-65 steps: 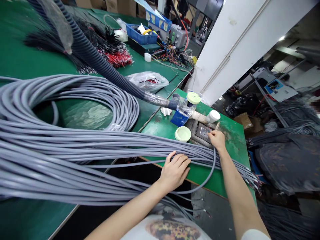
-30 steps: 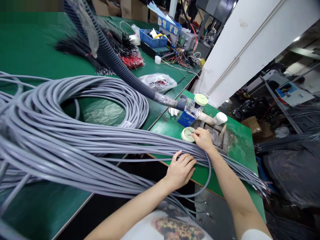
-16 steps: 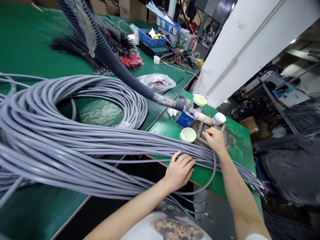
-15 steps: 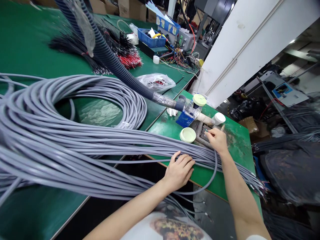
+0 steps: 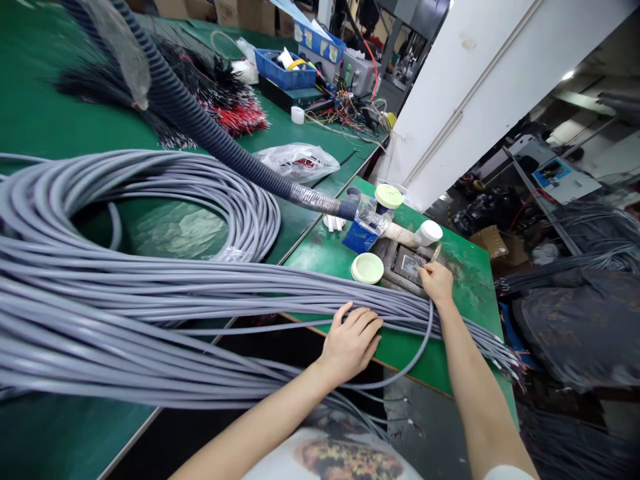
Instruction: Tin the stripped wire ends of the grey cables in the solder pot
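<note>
My right hand (image 5: 438, 283) is closed in a pinch on the end of a grey cable (image 5: 429, 333), which loops down and back to the left below it. The fingertips are at the right side of a square solder pot (image 5: 410, 263) with a shiny patch on its surface; thin wire ends poke out of the pinch. My left hand (image 5: 350, 341) lies palm down with its fingers spread over the long bundle of grey cables (image 5: 300, 283). Stripped ends (image 5: 510, 363) of the bundle reach past my right forearm.
A ribbed hose (image 5: 225, 147) crosses to a pipe behind the pot. Around the pot are a pale green tub (image 5: 367, 268), a lidded jar (image 5: 389, 196), a white container (image 5: 429, 233) and a blue box (image 5: 361, 236). Black and red wires (image 5: 240, 113) lie at the back.
My right hand has shifted right relative to the pot with the cable end, uncovering more of the pot's surface. My left hand stays on the bundle. The view has turned slightly right.
</note>
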{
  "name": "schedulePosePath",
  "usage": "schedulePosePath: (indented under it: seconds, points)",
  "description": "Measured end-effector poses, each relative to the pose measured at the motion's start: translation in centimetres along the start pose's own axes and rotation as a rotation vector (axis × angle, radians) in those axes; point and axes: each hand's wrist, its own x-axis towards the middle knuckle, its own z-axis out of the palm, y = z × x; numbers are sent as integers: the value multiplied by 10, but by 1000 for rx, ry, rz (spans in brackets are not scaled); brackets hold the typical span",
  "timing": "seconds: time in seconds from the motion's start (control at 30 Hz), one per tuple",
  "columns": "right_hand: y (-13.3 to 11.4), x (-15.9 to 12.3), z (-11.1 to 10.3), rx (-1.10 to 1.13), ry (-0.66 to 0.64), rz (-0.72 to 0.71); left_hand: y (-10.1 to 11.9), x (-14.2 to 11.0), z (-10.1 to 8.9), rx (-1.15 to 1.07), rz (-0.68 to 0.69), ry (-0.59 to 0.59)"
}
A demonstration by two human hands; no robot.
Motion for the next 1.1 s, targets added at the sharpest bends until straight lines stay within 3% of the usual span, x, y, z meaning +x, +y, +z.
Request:
schedulePosePath:
  seconds: [0.5,0.67,0.83,0.97,1.1]
  points:
    - [-5,2,1,50,-29,-2,1,0,-1,-4,2,4]
    - [-14,-14,-23,205,37,-17,2,1,-1,-2,0,13]
    - [-43,-67,-60,517,87,-39,3,2,-3,-67,-22,22]
    - [-76,-112,-72,874,76,1,9,0,-6,-339,-100,123]
    - [-99,-141,-69,1032,39,41,26,0,-4,-858,-420,168]
